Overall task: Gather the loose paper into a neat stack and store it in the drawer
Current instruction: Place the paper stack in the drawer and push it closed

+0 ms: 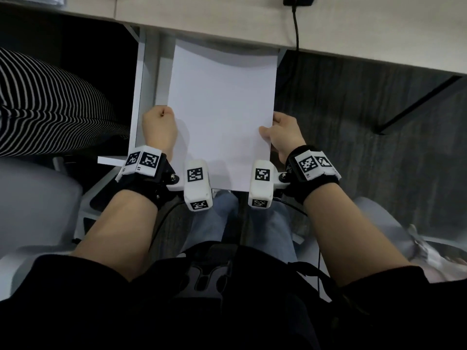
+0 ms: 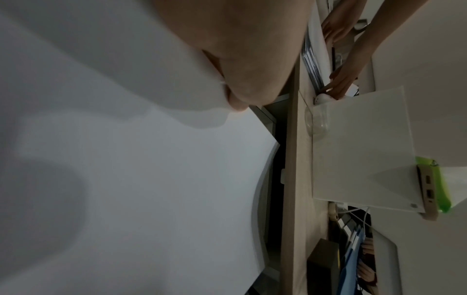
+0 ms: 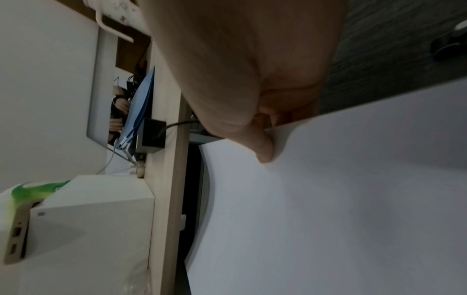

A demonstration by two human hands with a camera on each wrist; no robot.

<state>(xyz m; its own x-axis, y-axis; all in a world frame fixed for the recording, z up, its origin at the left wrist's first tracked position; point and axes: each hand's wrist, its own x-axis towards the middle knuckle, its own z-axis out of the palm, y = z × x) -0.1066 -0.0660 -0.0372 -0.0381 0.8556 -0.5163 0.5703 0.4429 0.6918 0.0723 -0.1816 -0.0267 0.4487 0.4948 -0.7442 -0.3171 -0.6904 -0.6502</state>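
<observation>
Paper stack: long axis runs away from the person, far end over the open drawer under the desk. Left hand and right hand each clasp a near side edge, equally close.

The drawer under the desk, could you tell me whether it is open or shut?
Open: the drawer is pulled out below the desk edge, the paper stack above it.

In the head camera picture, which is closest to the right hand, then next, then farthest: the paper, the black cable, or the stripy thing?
From the right hand:
1. The paper stack, held at its right edge by this hand, so touching.
2. The black cable, hanging over the desk edge, up and slightly right.
3. The striped fabric, far across on the left side, beyond the drawer.
</observation>
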